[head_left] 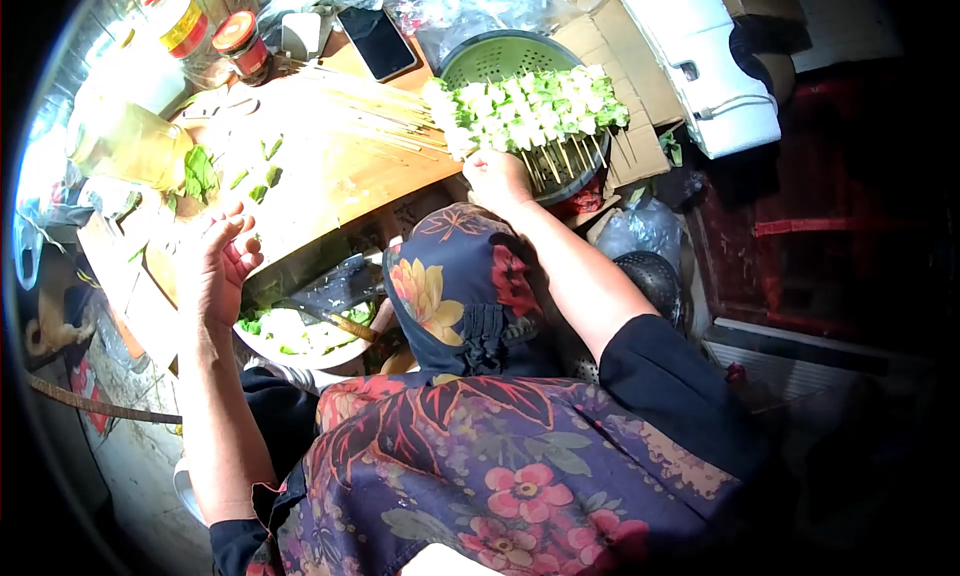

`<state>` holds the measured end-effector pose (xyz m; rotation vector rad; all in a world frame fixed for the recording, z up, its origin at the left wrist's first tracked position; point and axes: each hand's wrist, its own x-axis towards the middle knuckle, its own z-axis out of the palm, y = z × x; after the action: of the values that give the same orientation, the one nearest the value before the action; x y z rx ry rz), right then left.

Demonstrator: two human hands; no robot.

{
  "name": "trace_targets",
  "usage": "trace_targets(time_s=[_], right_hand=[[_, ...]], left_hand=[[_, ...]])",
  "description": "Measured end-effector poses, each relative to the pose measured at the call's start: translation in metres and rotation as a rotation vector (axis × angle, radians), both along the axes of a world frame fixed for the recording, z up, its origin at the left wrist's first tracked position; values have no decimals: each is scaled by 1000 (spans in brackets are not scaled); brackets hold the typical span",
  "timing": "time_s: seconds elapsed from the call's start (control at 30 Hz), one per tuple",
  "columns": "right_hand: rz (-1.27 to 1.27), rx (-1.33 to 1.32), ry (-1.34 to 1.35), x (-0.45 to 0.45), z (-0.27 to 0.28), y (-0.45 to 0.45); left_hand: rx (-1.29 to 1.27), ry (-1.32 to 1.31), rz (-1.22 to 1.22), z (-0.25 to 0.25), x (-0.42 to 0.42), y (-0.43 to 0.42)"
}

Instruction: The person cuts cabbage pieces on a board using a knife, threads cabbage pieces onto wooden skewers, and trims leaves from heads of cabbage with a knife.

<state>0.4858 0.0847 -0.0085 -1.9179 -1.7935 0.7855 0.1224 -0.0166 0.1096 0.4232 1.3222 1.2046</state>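
My right hand [497, 179] is closed at the near left end of a row of leafy green skewers [540, 111]. It appears to grip the stick of the leftmost skewer, though the fingers hide most of that stick. The row lies across a green colander [500, 61], with the bare stick ends pointing toward me. Over the left front edge of the wooden board [345, 161], my left hand [222, 261] is raised with its fingers loosely bent and apart, and nothing shows in it. Loose bamboo sticks [385, 116] lie fanned on the board between the hands.
A phone [378, 44] and a red-lidded jar [240, 46] stand at the board's far side. Leaf scraps [262, 186] lie near a plastic tub [130, 146]. Below the board sits a bowl of cut greens [300, 341]. A white foam box [700, 66] is at right.
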Motion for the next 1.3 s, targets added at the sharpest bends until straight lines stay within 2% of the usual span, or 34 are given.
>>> trace_targets(time_s=[0.13, 0.37, 0.57, 0.83, 0.97, 1.07, 1.13, 1.3], right_hand=[[-8, 135, -85, -1, 8, -4], [9, 41, -211, -16, 12, 4], [42, -30, -74, -28, 7, -1], [0, 92, -15, -21, -4, -2], [-142, 14, 122, -5, -9, -4], [-100, 56, 10, 2, -6, -3], [-75, -15, -53, 1, -3, -2], [-46, -76, -49, -9, 4, -1]], left_hand=[[-5, -3, 18, -3, -3, 0], [-24, 6, -32, -4, 0, 1], [-25, 18, -45, -6, 3, 2], [-39, 29, -67, -9, 4, 5], [-31, 31, -36, -6, 6, 5], [-26, 20, -26, -8, 4, 5], [-23, 32, -42, -7, 4, 6], [0, 41, 10, -9, -5, 8]])
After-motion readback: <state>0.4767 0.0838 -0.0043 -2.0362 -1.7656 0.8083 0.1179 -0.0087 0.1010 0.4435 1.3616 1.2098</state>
